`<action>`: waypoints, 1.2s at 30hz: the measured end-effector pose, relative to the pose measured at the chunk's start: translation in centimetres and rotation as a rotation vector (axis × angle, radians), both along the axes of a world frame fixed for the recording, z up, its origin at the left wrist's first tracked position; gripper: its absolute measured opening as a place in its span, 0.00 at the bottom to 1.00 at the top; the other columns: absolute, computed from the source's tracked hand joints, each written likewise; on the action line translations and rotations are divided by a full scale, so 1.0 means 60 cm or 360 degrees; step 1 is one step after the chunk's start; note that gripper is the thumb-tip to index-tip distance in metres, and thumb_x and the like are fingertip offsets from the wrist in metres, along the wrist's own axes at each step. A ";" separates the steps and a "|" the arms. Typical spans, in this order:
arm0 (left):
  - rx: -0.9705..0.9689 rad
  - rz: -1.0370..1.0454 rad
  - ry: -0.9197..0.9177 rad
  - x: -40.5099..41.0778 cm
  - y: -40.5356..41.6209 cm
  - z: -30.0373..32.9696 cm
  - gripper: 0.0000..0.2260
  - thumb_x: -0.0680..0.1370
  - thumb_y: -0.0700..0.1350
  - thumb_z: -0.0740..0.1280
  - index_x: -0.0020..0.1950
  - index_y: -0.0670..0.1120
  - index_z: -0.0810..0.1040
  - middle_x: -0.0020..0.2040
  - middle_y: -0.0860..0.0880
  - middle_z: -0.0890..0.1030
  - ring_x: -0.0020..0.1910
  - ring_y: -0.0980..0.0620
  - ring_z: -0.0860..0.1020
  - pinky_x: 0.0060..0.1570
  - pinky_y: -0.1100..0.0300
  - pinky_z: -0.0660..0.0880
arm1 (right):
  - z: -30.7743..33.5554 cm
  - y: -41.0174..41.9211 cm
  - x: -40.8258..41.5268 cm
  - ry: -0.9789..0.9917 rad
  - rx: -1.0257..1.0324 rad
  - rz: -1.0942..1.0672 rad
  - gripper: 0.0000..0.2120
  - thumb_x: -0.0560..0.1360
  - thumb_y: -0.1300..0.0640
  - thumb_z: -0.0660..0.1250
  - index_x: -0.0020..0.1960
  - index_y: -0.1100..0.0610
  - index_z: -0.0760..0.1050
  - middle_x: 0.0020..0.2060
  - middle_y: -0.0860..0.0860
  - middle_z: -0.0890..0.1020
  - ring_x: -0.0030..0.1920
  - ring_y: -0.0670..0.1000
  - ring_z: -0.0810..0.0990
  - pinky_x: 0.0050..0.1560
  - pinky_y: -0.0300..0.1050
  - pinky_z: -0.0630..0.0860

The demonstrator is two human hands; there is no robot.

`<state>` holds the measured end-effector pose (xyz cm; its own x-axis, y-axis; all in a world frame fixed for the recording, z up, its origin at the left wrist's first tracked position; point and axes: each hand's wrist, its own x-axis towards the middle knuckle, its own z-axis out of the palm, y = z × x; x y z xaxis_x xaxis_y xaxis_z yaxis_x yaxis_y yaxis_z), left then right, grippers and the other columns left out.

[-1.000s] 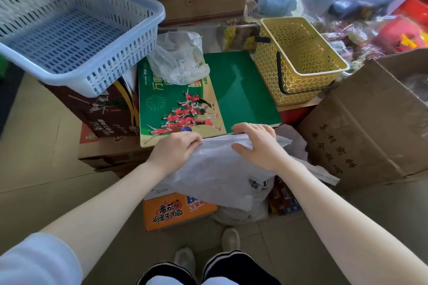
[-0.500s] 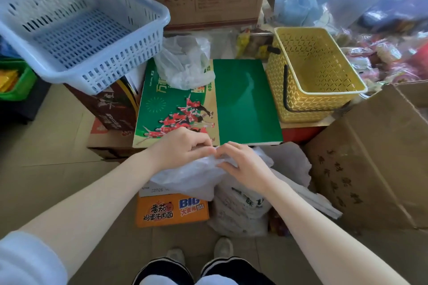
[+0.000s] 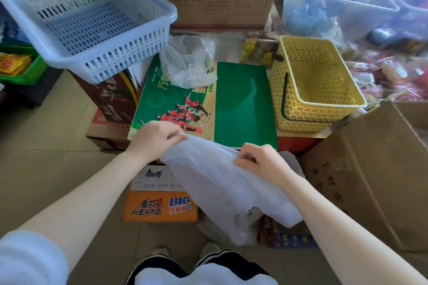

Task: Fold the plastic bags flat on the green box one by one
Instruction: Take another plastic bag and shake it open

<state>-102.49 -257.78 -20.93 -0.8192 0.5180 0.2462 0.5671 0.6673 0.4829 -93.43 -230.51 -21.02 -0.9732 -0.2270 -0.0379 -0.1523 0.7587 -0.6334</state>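
White film hangs between my hands: the bag (image 3: 222, 183) is held in the air just short of the green box's (image 3: 245, 104) near edge, not yet on it. My left hand (image 3: 154, 139) pinches its upper corner between curled fingers and thumb, over the box's near-left corner; my right hand (image 3: 261, 162) grips the top edge further right, fingers curled into the plastic. I judge this the opening-out step, with no fold made yet. Next I would carry it forward and lay it flat on the bare green half, then smooth it. At the box's far-left corner sits a crumpled bag (image 3: 187, 62). A yellow basket (image 3: 317, 85) stands against the right edge, a blue basket (image 3: 88, 16) off to the far left, cartons behind.
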 end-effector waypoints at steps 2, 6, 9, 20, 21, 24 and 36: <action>0.0351 0.0326 -0.0366 0.006 0.003 0.005 0.06 0.74 0.46 0.69 0.39 0.44 0.80 0.37 0.51 0.80 0.38 0.57 0.76 0.39 0.64 0.72 | 0.000 0.016 0.004 -0.0014 -0.0010 -0.0043 0.07 0.73 0.56 0.69 0.40 0.58 0.75 0.32 0.48 0.79 0.30 0.45 0.74 0.33 0.39 0.69; 0.1123 0.0621 -0.1071 0.024 0.022 0.010 0.04 0.74 0.41 0.69 0.39 0.44 0.78 0.38 0.50 0.78 0.39 0.55 0.74 0.43 0.62 0.71 | 0.005 0.039 0.000 -0.0236 -0.0122 -0.0255 0.08 0.77 0.57 0.64 0.43 0.61 0.75 0.34 0.51 0.78 0.33 0.43 0.71 0.36 0.38 0.66; 0.1160 0.0508 -0.1106 0.038 0.048 0.025 0.04 0.75 0.42 0.68 0.39 0.46 0.78 0.36 0.51 0.79 0.37 0.55 0.76 0.38 0.66 0.73 | 0.004 0.044 -0.004 -0.0436 -0.0132 -0.0357 0.11 0.78 0.52 0.62 0.46 0.60 0.75 0.39 0.54 0.79 0.39 0.49 0.74 0.40 0.43 0.68; 0.0936 0.0468 -0.0382 0.038 0.113 0.104 0.09 0.76 0.46 0.67 0.42 0.40 0.75 0.33 0.51 0.74 0.35 0.55 0.71 0.37 0.62 0.67 | 0.074 -0.050 -0.035 0.0013 -0.0573 -0.0157 0.10 0.70 0.60 0.72 0.39 0.54 0.71 0.32 0.46 0.73 0.33 0.46 0.68 0.34 0.39 0.65; 0.0956 0.0534 -0.0363 0.032 0.109 0.106 0.09 0.76 0.46 0.66 0.43 0.40 0.75 0.33 0.52 0.72 0.35 0.56 0.70 0.37 0.62 0.67 | 0.075 -0.045 -0.034 0.0027 -0.0597 -0.0165 0.10 0.70 0.60 0.72 0.41 0.53 0.71 0.34 0.46 0.76 0.33 0.46 0.69 0.35 0.39 0.67; 0.0989 0.0712 -0.0367 0.022 0.092 0.098 0.11 0.78 0.48 0.64 0.42 0.42 0.72 0.32 0.53 0.70 0.34 0.55 0.69 0.37 0.61 0.67 | 0.062 -0.017 -0.026 -0.0096 -0.0388 -0.0063 0.09 0.71 0.61 0.70 0.42 0.54 0.69 0.35 0.52 0.76 0.33 0.50 0.70 0.34 0.42 0.67; -0.0056 0.0667 -0.0223 0.056 0.050 0.017 0.16 0.76 0.49 0.66 0.60 0.43 0.71 0.54 0.44 0.77 0.52 0.44 0.76 0.50 0.55 0.71 | 0.045 0.048 -0.023 -0.0421 -0.0023 0.0051 0.16 0.74 0.55 0.68 0.39 0.69 0.71 0.31 0.54 0.68 0.32 0.49 0.64 0.34 0.42 0.60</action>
